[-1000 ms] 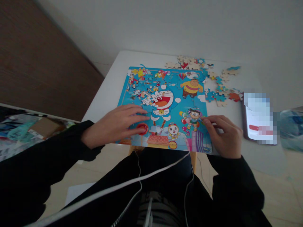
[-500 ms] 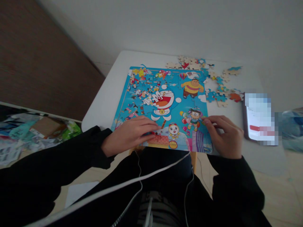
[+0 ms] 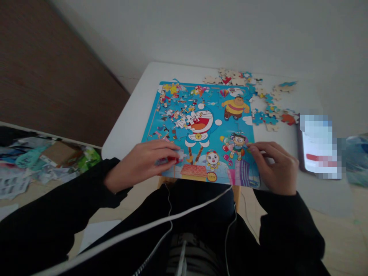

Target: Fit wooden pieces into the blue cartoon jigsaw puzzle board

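A cartoon jigsaw puzzle board (image 3: 221,130) with a blue background lies at the front edge of the white table. Over its lower left part, my left hand (image 3: 145,161) has its fingertips closed on a small red and white puzzle piece (image 3: 179,155), partly covered by the fingers. My right hand (image 3: 276,165) pinches the board's right edge, thumb and forefinger together there. Near the left side of the picture, several loose pieces (image 3: 161,130) lie on top of the board, their outlines hard to make out.
Loose wooden puzzle pieces (image 3: 266,111) are strewn along the back and right of the white table (image 3: 129,103). A phone (image 3: 319,153) lies at the right, beside a clear plastic item (image 3: 358,157). A white cable (image 3: 161,219) crosses my lap. Packaging clutter (image 3: 54,161) covers the floor at left.
My left hand has drawn back to the left with the piece, uncovering the printed ladder and red roof. My right hand stays at the board's edge. The whole view has shifted slightly.
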{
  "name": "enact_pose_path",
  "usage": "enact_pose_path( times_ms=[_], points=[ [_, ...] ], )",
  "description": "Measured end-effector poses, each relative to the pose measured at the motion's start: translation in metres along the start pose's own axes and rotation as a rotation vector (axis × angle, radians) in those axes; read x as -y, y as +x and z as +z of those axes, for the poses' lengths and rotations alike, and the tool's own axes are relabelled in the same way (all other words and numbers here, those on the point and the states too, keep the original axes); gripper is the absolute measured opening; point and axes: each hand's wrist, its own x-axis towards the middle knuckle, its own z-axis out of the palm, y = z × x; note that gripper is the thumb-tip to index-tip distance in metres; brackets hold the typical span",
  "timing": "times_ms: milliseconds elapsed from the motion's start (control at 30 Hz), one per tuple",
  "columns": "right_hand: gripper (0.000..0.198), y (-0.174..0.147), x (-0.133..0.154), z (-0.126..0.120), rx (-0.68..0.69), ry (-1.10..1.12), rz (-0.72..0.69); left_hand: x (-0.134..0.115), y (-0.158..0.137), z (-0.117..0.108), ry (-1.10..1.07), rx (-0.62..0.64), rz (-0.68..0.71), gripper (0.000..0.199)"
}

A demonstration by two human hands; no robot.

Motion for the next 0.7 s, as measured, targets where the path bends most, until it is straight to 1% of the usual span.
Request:
enact_pose_path(
  times_ms=[100, 200, 267, 400, 533, 600, 700],
  points=[
    [0.014, 0.000, 0.000, 0.000, -0.003, -0.002, -0.001, 0.006, -0.017, -0.011, 0.020, -0.022, -0.102, 0.017],
    [0.014, 0.000, -0.001, 0.000, -0.001, -0.012, -0.001, 0.011, -0.034, -0.018, 0.012, 0.009, -0.203, 0.018],
    [0.014, 0.000, -0.001, -0.001, 0.001, -0.028, -0.006, 0.013, -0.043, -0.019, 0.001, 0.012, -0.228, 0.018],
    [0.015, 0.000, -0.001, -0.001, -0.004, -0.049, -0.017, 0.012, -0.053, -0.017, -0.065, 0.038, -0.216, 0.017],
    [0.016, 0.000, -0.002, -0.001, -0.019, -0.058, -0.029, 0.012, -0.050, -0.015, -0.125, 0.081, -0.190, 0.017],
    [0.016, 0.000, -0.002, -0.001, -0.012, -0.070, -0.027, 0.015, -0.042, -0.015, -0.151, 0.100, -0.180, 0.019],
    [0.014, -0.001, -0.003, -0.001, -0.016, -0.073, -0.024, 0.024, -0.025, -0.017, -0.161, 0.152, -0.207, 0.021]
  ],
)
